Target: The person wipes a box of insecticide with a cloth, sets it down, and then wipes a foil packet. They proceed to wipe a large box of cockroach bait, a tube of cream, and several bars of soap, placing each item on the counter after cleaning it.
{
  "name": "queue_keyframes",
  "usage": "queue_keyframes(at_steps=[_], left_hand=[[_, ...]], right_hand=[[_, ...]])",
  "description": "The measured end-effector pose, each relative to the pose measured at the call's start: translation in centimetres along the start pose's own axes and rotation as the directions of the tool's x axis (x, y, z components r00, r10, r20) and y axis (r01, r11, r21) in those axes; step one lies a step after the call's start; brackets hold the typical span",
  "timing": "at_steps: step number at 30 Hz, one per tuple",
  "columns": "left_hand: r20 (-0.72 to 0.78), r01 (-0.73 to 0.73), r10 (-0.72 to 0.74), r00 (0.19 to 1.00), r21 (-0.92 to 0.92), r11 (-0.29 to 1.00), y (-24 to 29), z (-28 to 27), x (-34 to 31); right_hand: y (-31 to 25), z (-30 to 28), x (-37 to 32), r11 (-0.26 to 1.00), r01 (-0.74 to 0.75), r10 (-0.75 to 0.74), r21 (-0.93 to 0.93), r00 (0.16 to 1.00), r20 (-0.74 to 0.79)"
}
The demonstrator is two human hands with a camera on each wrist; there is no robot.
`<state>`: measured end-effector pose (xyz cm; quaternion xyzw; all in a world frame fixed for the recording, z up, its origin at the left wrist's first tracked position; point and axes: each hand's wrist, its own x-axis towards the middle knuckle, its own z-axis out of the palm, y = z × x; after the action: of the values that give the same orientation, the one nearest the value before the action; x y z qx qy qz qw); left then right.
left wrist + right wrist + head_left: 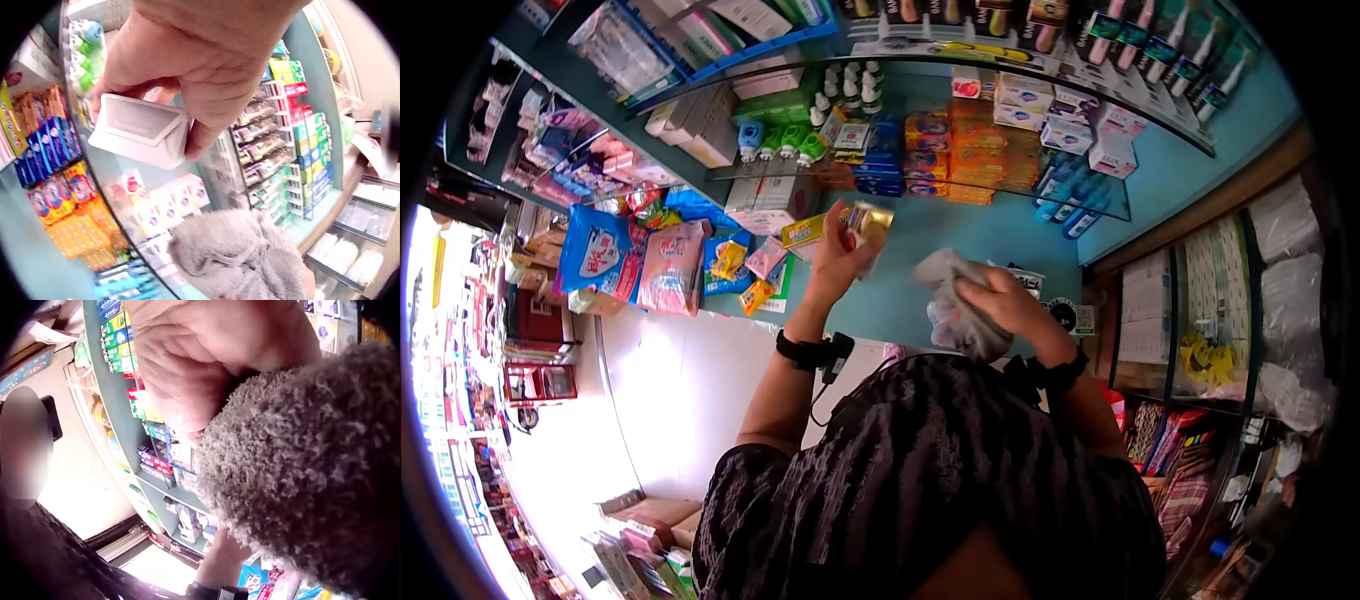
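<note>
In the head view the left hand (840, 262) grips a small gold-and-white box (872, 222) above the shelf counter. The left wrist view shows that hand (187, 69) with fingers and thumb round the sides of a white box (140, 128). The right hand (998, 300) holds a bunched grey cloth (952, 290) to the right of the box, apart from it. Close up in the right wrist view, the cloth (300, 462) fills much of the picture under the right hand (219, 356), its fingertips hidden. A yellow box (802, 234) lies left of the left hand.
Orange packs (980, 150), small white boxes (1022, 98) and blue bottles (1072, 200) stand on the glass shelf (900, 180) beyond the hands. Bagged goods (672, 262) lie at the left of the counter (910, 300). A shelf with wrapped stock (1145, 320) stands at the right.
</note>
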<state>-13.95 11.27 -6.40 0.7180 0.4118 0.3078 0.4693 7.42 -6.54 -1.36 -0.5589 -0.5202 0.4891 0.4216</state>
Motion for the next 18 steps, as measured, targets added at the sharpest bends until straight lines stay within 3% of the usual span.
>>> queue_keyframes(at_steps=[1,2,4,8,10,12,18], left_hand=[[-0.02,0.015,-0.014,1.0,0.055,0.998,-1.3,-0.9,-0.5],[0.002,0.062,-0.062,0.998,0.055,0.997,-1.1,-1.9,-1.2],[0.003,0.125,-0.131,0.991,0.276,0.953,-6.8,-3.4,-1.4],[-0.07,0.15,-0.136,0.988,0.607,0.781,-14.8,-4.3,-2.2],[-0.074,0.193,-0.19,0.979,0.638,0.745,-16.5,-4.1,-1.8],[-0.08,0.211,-0.213,0.974,0.671,0.711,-17.8,-3.4,-1.0],[0.044,0.075,-0.17,0.984,0.772,0.632,-19.9,-2.6,1.9]], right_hand=[[0.0,-0.5,-0.5,1.0,-0.009,0.009,-0.001,0.998,-0.068],[0.6,-0.9,-0.9,0.992,-0.054,0.066,0.113,0.993,-0.099],[2.4,-2.2,-1.8,0.95,-0.162,0.197,0.267,0.974,-0.111],[2.5,-2.7,-3.0,0.875,-0.104,0.219,0.473,0.956,-0.196],[2.9,-2.6,-3.2,0.847,-0.093,0.261,0.523,0.931,-0.257],[2.5,-2.4,-3.3,0.838,-0.103,0.306,0.536,0.902,-0.305],[1.2,-1.7,-3.5,0.897,-0.085,0.274,0.435,0.878,-0.393]])
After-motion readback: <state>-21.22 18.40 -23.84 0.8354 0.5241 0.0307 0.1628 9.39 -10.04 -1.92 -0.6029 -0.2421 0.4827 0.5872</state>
